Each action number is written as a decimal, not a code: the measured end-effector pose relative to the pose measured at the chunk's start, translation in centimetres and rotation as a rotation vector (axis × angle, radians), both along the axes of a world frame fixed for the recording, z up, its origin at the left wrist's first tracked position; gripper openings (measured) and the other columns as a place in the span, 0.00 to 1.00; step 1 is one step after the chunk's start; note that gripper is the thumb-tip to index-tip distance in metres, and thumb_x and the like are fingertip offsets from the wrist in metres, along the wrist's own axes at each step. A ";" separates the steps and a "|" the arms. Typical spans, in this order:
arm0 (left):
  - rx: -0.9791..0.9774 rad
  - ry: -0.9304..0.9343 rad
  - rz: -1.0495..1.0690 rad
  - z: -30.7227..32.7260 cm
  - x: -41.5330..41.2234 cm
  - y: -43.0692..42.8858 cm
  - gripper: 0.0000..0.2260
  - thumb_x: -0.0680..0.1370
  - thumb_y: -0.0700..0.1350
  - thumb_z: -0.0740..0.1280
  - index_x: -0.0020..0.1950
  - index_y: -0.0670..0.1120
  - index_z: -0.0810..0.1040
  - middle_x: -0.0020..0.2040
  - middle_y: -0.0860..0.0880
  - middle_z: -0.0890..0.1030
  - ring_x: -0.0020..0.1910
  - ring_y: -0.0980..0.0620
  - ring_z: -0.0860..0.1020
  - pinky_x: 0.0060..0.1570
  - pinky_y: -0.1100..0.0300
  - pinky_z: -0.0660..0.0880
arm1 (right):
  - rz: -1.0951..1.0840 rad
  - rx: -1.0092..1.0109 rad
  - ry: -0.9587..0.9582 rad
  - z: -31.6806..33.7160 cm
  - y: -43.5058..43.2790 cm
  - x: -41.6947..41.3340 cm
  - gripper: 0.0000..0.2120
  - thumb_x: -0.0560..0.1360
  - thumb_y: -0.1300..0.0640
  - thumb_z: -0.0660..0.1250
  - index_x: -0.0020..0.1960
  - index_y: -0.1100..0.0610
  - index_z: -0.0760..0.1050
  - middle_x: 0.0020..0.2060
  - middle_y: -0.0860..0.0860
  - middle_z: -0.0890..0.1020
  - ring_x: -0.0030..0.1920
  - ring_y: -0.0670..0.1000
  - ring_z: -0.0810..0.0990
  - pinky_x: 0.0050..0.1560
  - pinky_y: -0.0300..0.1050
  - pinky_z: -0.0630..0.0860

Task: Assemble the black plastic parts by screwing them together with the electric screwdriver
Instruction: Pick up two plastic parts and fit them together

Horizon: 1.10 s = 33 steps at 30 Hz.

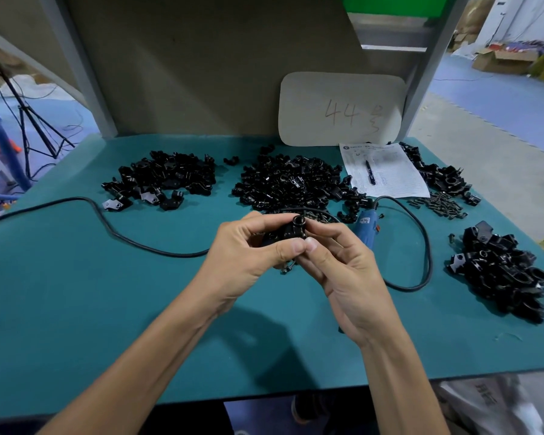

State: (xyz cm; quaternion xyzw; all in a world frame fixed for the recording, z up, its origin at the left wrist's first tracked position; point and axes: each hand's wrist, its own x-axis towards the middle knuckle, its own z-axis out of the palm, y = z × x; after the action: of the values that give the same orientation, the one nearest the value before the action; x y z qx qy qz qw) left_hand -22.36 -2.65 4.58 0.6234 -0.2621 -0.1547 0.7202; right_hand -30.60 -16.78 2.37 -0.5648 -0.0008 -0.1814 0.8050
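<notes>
Both hands meet over the middle of the teal table (76, 293) and hold one black plastic part (291, 231) between them. The left hand (248, 255) has its fingers curled around the left side of the part, with the thumb under it. The right hand (343, 271) pinches the right end with thumb and fingertips; the two thumbs almost touch. The round opening of the part shows on top, between the fingers. The blue electric screwdriver (366, 229) lies on the table just behind the right hand, and no hand touches it. A few small screws (288, 269) lie under the hands. Piles of black parts (292, 183) lie further back, beside a paper sheet (390, 180) with a pen (370, 172).
</notes>
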 end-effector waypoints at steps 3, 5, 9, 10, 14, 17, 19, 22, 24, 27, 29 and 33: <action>-0.016 0.012 -0.014 -0.2 0.6 0.1 0.14 0.66 0.46 0.79 0.51 0.55 0.88 0.42 0.60 0.81 0.38 0.59 0.81 0.39 0.65 0.77 | 0.047 0.025 -0.011 -0.3 -0.1 0.7 0.09 0.76 0.57 0.73 0.54 0.48 0.85 0.55 0.52 0.86 0.57 0.50 0.85 0.58 0.43 0.80; -0.010 0.034 0.004 -0.6 1.2 0.3 0.14 0.66 0.45 0.79 0.51 0.54 0.88 0.43 0.58 0.82 0.38 0.57 0.81 0.39 0.65 0.77 | 0.058 0.015 0.019 -0.6 -0.8 1.4 0.11 0.77 0.57 0.70 0.57 0.48 0.85 0.57 0.53 0.86 0.59 0.52 0.84 0.59 0.44 0.80; 0.023 0.099 0.092 -1.2 2.9 1.2 0.17 0.64 0.45 0.78 0.52 0.50 0.86 0.46 0.54 0.82 0.32 0.56 0.78 0.38 0.65 0.77 | -0.223 -0.540 0.239 -2.1 -3.5 3.9 0.09 0.80 0.55 0.70 0.60 0.49 0.82 0.51 0.46 0.86 0.54 0.47 0.84 0.56 0.46 0.81; 0.038 0.109 0.107 -1.3 3.2 1.4 0.18 0.64 0.45 0.78 0.53 0.49 0.86 0.48 0.52 0.83 0.31 0.56 0.78 0.38 0.66 0.77 | -0.235 -0.798 0.331 -2.8 -3.8 4.8 0.08 0.81 0.54 0.70 0.60 0.49 0.82 0.48 0.43 0.85 0.51 0.44 0.83 0.54 0.46 0.81; 0.059 0.134 0.144 -1.8 4.0 2.0 0.20 0.61 0.48 0.79 0.52 0.50 0.85 0.53 0.43 0.82 0.31 0.56 0.78 0.39 0.66 0.78 | 0.020 -1.290 0.670 -6.0 -3.0 8.0 0.13 0.81 0.50 0.70 0.64 0.50 0.79 0.54 0.50 0.81 0.54 0.54 0.81 0.57 0.48 0.78; 0.061 0.131 0.143 -2.1 4.3 2.4 0.22 0.59 0.51 0.80 0.52 0.51 0.86 0.52 0.44 0.82 0.31 0.55 0.78 0.40 0.67 0.77 | 0.015 -1.461 0.655 -7.7 -2.6 9.2 0.12 0.83 0.50 0.66 0.64 0.52 0.78 0.59 0.55 0.75 0.58 0.59 0.78 0.56 0.48 0.72; 0.075 0.121 0.139 -2.1 4.3 2.5 0.22 0.60 0.51 0.80 0.53 0.51 0.86 0.52 0.44 0.81 0.32 0.55 0.78 0.40 0.66 0.77 | 0.022 -1.529 0.634 -8.1 -2.3 9.6 0.10 0.84 0.52 0.62 0.62 0.53 0.77 0.58 0.55 0.74 0.57 0.59 0.77 0.51 0.47 0.68; 0.098 0.106 0.150 -2.0 4.2 2.5 0.20 0.61 0.51 0.80 0.52 0.52 0.86 0.50 0.46 0.81 0.32 0.55 0.78 0.41 0.66 0.77 | -0.022 -1.500 0.601 -7.8 -2.3 9.5 0.07 0.85 0.54 0.60 0.58 0.55 0.75 0.53 0.54 0.74 0.53 0.59 0.77 0.47 0.46 0.66; 0.105 0.077 0.160 -1.9 4.1 2.6 0.17 0.61 0.51 0.79 0.50 0.54 0.87 0.46 0.50 0.79 0.33 0.56 0.78 0.40 0.67 0.76 | -0.112 -1.352 0.513 -7.0 -3.2 8.8 0.05 0.85 0.55 0.60 0.53 0.55 0.72 0.45 0.51 0.77 0.45 0.56 0.78 0.39 0.46 0.69; 0.145 0.002 0.168 -1.7 3.9 2.7 0.16 0.64 0.49 0.79 0.51 0.54 0.86 0.45 0.48 0.76 0.34 0.56 0.78 0.39 0.68 0.76 | -0.177 -1.009 0.390 -4.9 -4.1 7.4 0.05 0.83 0.54 0.66 0.49 0.53 0.75 0.37 0.47 0.81 0.38 0.47 0.80 0.38 0.40 0.76; 0.162 -0.027 0.166 -1.7 4.0 2.7 0.17 0.65 0.47 0.78 0.54 0.50 0.86 0.45 0.46 0.76 0.34 0.56 0.78 0.40 0.68 0.76 | -0.150 -0.663 0.283 -3.2 -3.6 6.6 0.03 0.81 0.57 0.70 0.48 0.51 0.81 0.37 0.48 0.84 0.37 0.46 0.80 0.42 0.43 0.79; 0.146 -0.039 0.155 -1.6 3.9 2.4 0.16 0.66 0.46 0.78 0.53 0.49 0.87 0.42 0.50 0.76 0.34 0.56 0.78 0.40 0.68 0.76 | 0.019 -0.177 0.106 -0.8 -2.1 4.5 0.08 0.74 0.52 0.74 0.51 0.53 0.87 0.43 0.52 0.86 0.43 0.49 0.84 0.47 0.41 0.80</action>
State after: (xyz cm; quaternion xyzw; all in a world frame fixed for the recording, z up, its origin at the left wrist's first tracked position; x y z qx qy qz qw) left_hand -18.48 -0.25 3.01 0.6957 -0.2149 -0.1050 0.6773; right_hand -26.12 -18.85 1.56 -0.6423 0.0205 -0.1431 0.7527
